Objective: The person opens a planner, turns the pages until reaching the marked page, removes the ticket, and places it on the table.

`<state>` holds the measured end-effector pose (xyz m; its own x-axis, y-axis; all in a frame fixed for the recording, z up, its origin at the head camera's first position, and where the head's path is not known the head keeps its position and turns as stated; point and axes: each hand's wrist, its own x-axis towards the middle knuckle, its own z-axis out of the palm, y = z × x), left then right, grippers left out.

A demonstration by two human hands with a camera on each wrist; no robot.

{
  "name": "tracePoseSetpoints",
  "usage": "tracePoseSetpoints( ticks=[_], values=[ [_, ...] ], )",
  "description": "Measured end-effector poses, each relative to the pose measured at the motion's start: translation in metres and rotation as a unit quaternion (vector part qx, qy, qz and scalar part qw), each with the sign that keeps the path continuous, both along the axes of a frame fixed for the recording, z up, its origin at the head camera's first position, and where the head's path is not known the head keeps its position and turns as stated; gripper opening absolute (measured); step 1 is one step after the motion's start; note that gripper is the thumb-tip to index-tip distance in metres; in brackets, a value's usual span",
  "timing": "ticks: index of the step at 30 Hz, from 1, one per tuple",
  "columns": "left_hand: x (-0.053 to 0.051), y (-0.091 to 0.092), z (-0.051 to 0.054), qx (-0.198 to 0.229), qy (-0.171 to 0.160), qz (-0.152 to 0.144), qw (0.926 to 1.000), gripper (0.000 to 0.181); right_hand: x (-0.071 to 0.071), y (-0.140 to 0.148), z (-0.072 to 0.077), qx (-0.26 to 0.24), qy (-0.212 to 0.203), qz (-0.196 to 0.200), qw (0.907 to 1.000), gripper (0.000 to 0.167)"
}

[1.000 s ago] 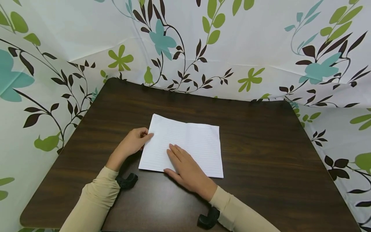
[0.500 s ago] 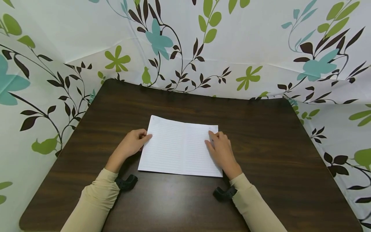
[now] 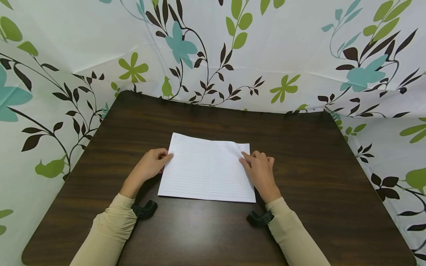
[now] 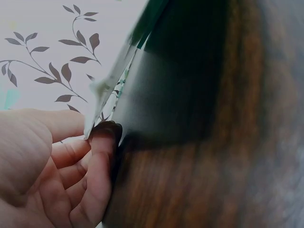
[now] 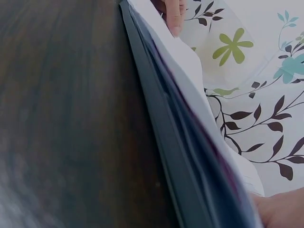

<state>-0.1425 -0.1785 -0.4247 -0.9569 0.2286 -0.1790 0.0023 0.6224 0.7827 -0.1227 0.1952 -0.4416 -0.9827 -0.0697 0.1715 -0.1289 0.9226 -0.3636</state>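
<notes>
Left grip (image 3: pixel 148 163) on notebook (image 3: pixel 208 170) edge; finger (image 4: pixel 102 154) beneath, left-wrist view only

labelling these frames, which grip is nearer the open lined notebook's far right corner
Right. In the head view, the right grip touches the lined notebook just below its far right corner; the left grip pinches the notebook's left edge, across the spread.
</notes>
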Motion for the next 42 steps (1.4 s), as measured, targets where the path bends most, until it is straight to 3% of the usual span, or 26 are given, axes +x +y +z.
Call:
tracePoseSetpoints(
  ticks=[5, 11, 15, 19, 21, 25, 30, 37, 42],
  values=[
    [-0.001, 0.001, -0.001, -0.002, -0.001, -0.002, 1.0, 0.029, 0.001, -0.001, 0.0, -0.023, 0.021, -0.003, 0.9995, 0.046],
    [0.001, 0.0, -0.001, -0.004, -0.001, 0.0, 1.0, 0.029, -0.005, -0.001, 0.001, -0.149, -0.007, -0.022, 0.9885, 0.072],
    [0.002, -0.001, -0.001, -0.009, -0.006, 0.005, 0.9999, 0.029, -0.01, -0.004, 0.0, -0.217, -0.013, -0.049, 0.9749, 0.055],
    [0.002, -0.001, -0.002, -0.011, -0.006, 0.008, 0.9999, 0.028, -0.012, -0.008, -0.002, -0.257, 0.016, -0.066, 0.9639, 0.033],
    [0.001, -0.001, -0.003, -0.012, -0.005, 0.008, 0.9999, 0.029, -0.013, -0.009, -0.003, -0.254, 0.036, -0.06, 0.9648, 0.027],
    [0.0, 0.0, -0.002, -0.013, -0.003, 0.005, 0.9999, 0.029, -0.011, -0.012, -0.001, -0.199, 0.06, -0.033, 0.9777, 0.024],
    [0.0, 0.0, -0.002, -0.007, -0.002, 0.004, 1.0, 0.029, -0.004, -0.015, 0.006, -0.137, 0.06, 0.002, 0.9888, 0.027],
    [0.0, 0.0, -0.004, -0.007, 0.004, 0.006, 0.9999, 0.029, 0.014, -0.02, 0.024, -0.081, -0.018, 0.034, 0.996, 0.034],
    [0.0, 0.0, -0.002, -0.006, 0.003, 0.009, 0.9999, 0.028, 0.031, -0.022, 0.045, -0.093, -0.095, 0.103, 0.9857, 0.057]
  ],
)
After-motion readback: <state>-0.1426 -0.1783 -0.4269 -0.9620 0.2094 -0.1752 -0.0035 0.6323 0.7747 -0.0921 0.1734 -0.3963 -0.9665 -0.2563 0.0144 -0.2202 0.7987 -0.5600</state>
